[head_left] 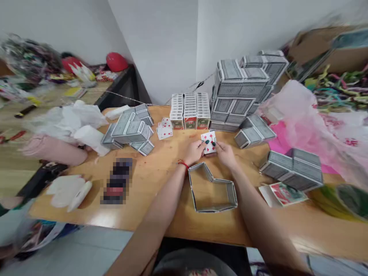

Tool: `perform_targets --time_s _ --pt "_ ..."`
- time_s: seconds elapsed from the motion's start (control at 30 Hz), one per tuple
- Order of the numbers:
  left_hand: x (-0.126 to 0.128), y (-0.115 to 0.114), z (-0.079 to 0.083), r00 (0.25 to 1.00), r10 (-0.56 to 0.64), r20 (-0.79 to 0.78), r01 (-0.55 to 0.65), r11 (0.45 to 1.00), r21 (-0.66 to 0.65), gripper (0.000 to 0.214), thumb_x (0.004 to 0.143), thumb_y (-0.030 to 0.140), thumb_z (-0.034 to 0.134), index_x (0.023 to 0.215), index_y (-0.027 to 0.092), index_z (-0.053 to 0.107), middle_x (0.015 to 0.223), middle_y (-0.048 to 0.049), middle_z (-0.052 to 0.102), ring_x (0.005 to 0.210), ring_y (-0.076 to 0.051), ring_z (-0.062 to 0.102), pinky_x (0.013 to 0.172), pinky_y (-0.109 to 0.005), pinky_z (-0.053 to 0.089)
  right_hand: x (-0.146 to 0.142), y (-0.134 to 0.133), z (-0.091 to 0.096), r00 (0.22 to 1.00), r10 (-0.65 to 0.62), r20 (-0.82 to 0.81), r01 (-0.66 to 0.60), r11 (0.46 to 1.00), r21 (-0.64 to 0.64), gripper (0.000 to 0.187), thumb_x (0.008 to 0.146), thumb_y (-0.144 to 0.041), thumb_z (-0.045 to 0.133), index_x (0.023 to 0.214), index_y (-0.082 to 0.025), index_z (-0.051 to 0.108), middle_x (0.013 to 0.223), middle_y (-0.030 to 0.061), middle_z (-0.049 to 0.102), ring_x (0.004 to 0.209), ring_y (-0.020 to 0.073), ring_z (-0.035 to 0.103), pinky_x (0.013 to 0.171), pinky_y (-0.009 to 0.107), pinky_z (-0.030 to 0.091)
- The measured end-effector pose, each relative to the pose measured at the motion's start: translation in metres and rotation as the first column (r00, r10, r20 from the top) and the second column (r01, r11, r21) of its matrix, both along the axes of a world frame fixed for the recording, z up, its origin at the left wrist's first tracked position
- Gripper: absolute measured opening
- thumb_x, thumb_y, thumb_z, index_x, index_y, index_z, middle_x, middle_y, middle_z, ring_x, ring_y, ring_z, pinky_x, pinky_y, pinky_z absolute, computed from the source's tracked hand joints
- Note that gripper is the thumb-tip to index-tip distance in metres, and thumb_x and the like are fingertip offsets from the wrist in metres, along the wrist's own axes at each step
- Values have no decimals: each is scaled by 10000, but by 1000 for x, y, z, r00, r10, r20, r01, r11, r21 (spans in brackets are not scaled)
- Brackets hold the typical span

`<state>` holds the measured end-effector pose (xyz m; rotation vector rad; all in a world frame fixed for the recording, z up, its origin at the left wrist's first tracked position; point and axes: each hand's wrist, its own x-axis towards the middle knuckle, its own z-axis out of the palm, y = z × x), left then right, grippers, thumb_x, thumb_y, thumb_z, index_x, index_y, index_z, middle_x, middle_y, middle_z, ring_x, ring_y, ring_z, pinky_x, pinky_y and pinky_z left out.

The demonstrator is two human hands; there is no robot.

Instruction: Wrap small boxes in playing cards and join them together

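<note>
Between my two hands is a playing card with red diamonds facing up; whether more cards lie under it I cannot tell. My left hand grips its left side, thumb on the face. From the right, my right hand pinches the opposite edge. Both thumbs have dark green nails. Just below, between my forearms, an L-shaped open frame of folded cards stands on the wooden table. A few loose playing cards lie face up beyond my left hand.
Rows of card boxes stand against the wall. Right of them rises a tall stack of grey card-built blocks. More such blocks sit left, others right. An opened card box lies right; a blurred-out object lies left.
</note>
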<state>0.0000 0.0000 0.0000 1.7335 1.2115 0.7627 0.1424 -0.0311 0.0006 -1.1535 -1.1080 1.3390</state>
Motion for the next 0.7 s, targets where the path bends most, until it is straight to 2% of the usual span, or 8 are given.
perform_targets --time_s 0.13,0.2,0.27,0.33,0.4,0.5,0.57,0.7 --pt "0 1 -1 1000 24 -13 -24 999 44 433 796 471 391 511 148 435 480 28 448 483 -75 399 478 -213 271 -4 -1 -7 972 -137 189 126 990 66 330 758 -513 448 758 -193 526 634 32 635 483 191 602 473 329 510" --pt "0 1 -1 999 40 10 -41 993 113 413 782 471 425 527 146 452 503 31 444 504 -76 388 487 -214 272 -3 -3 -8 900 -234 367 178 967 180 312 800 -467 393 751 -196 540 646 40 635 519 193 608 508 323 498" --pt "0 3 -1 998 41 36 -47 982 181 393 770 461 457 535 145 457 528 31 447 530 -77 388 504 -213 282 -1 -4 -9 787 -327 522 192 936 296 301 822 -418 369 753 -198 563 651 46 637 566 195 611 552 315 482" --pt "-1 4 -2 998 40 38 -47 975 215 397 767 448 472 514 144 448 529 29 446 542 -79 393 511 -212 293 0 -5 -9 717 -372 589 186 917 353 297 830 -392 364 768 -197 579 638 44 637 574 190 607 559 299 465" --pt "-3 6 -3 998 51 25 -56 973 222 406 769 440 478 494 142 452 518 24 451 537 -80 404 509 -212 304 0 -5 -10 726 -370 579 194 919 344 313 832 -401 362 772 -190 585 622 41 630 527 176 593 509 277 449" --pt "-3 6 -5 997 66 43 -74 971 227 386 771 421 490 508 139 504 537 11 503 549 -86 459 526 -212 348 -1 -2 -12 801 -327 502 217 939 265 338 820 -439 376 785 -175 585 626 35 615 414 146 546 394 254 406" --pt "-2 6 -8 995 55 88 -71 979 189 357 783 394 487 541 138 546 572 -2 552 562 -89 510 548 -213 393 -1 1 -14 863 -288 414 212 952 219 331 810 -445 390 830 -170 574 704 45 623 394 131 529 357 251 404" --pt "1 6 -15 972 39 232 -49 998 38 218 796 310 489 724 136 598 675 -23 632 578 -103 589 583 -238 471 -2 5 -15 937 -250 245 184 947 263 262 808 -378 403 929 -182 527 909 71 618 593 158 605 443 268 486"
